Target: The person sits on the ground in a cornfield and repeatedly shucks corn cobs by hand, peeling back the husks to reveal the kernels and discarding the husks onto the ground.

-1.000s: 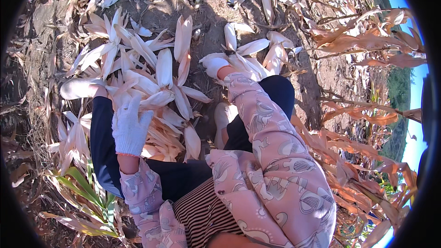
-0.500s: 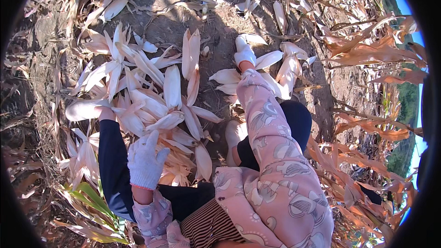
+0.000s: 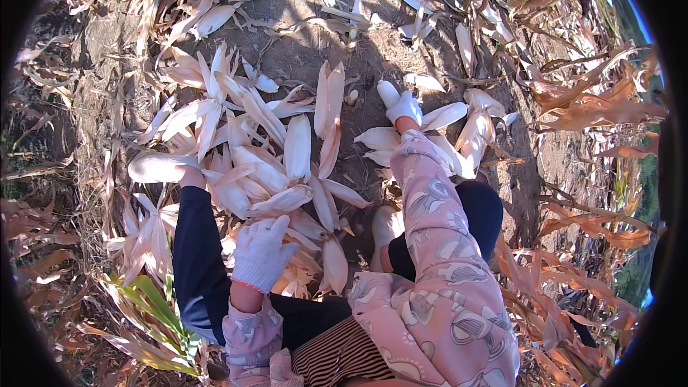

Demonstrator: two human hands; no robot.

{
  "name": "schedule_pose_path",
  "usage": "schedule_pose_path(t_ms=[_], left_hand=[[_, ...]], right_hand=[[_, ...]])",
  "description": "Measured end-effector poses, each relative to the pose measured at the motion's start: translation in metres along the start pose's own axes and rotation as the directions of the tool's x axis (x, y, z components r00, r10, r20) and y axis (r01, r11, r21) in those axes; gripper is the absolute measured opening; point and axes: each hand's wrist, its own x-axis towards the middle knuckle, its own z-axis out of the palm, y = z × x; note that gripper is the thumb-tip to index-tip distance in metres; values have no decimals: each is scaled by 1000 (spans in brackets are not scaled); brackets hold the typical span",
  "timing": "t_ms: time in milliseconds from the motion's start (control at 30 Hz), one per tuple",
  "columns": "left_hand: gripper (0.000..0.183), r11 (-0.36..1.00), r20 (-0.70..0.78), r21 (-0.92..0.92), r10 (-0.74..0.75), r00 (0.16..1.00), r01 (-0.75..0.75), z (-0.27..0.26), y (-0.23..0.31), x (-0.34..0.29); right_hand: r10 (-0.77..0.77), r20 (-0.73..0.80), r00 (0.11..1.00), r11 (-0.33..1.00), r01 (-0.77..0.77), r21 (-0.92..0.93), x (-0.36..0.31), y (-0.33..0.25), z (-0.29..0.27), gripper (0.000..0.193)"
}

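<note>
My right hand (image 3: 405,109), in a white knit glove, reaches far out over bare soil. Its fingers are wrapped round a pale, smooth-ended ear of corn (image 3: 388,93). Beside that hand lie loose pale husks (image 3: 443,116) and a spread bunch of husk (image 3: 475,136). My left hand (image 3: 262,252), gloved the same way, hovers palm down over the near side of a heap of husks (image 3: 251,172). Its thumb stands apart from slightly bent fingers, and nothing shows in it. What lies under the left palm is hidden.
My shoes (image 3: 163,168) (image 3: 387,233) flank the husk heap. Dry corn stalks and leaves (image 3: 595,111) crowd the right side. A green-leaved stalk (image 3: 154,308) lies at lower left. More dry leaves (image 3: 208,21) cover the far ground.
The whole view has shifted, so the ground and husks appear farther right and lower. My left fingers are slightly more bent. The right hand's ear of corn shows more plainly.
</note>
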Motion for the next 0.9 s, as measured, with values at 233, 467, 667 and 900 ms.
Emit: schedule_pose_path(t_ms=[233,467,667,900], left_hand=[[51,999,-72,-16,27,997,-28,-13,7,-9],[52,935,-193,-346,-153,969,78,-24,1,-20],[66,-161,-95,-975,-314,945,-151,-11,-19,-6],[66,-602,-49,-782,-201,978,-162,15,2,5]], right_hand=[[-149,-276,950,911,240,335,-28,-49,-47,56],[-629,-606,487,479,856,192,-93,-142,-110,35],[-911,-333,-243,-166,956,-243,-231,-153,-162,42],[-929,-180,-323,-309,946,-103,-312,-128,-149,42]])
